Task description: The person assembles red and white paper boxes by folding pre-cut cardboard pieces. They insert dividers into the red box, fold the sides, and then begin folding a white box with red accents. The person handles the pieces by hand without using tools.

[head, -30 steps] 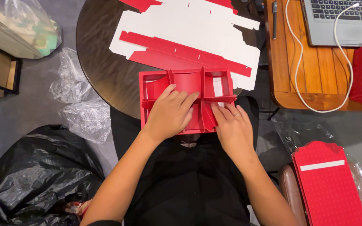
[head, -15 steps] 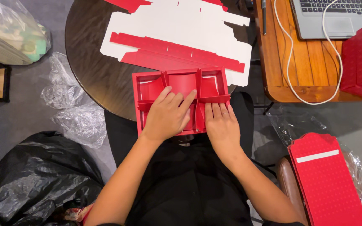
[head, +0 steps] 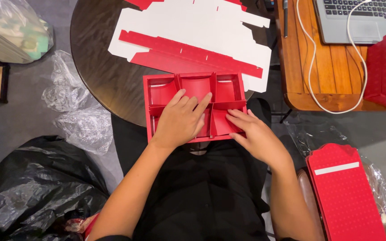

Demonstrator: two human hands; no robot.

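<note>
A dark round table (head: 99,67) carries flat red-and-white card sheets (head: 193,40) toward its far side, and a red divided cardboard tray (head: 195,105) sits at its near edge, partly overhanging the person's lap. The left hand (head: 179,120) lies flat with fingers spread on the centre dividers, gripping nothing; the right hand (head: 255,136) presses open-fingered on the near right compartment. Uneven pressure could tip the overhanging tray off the edge or crease the thin dividers.
</note>
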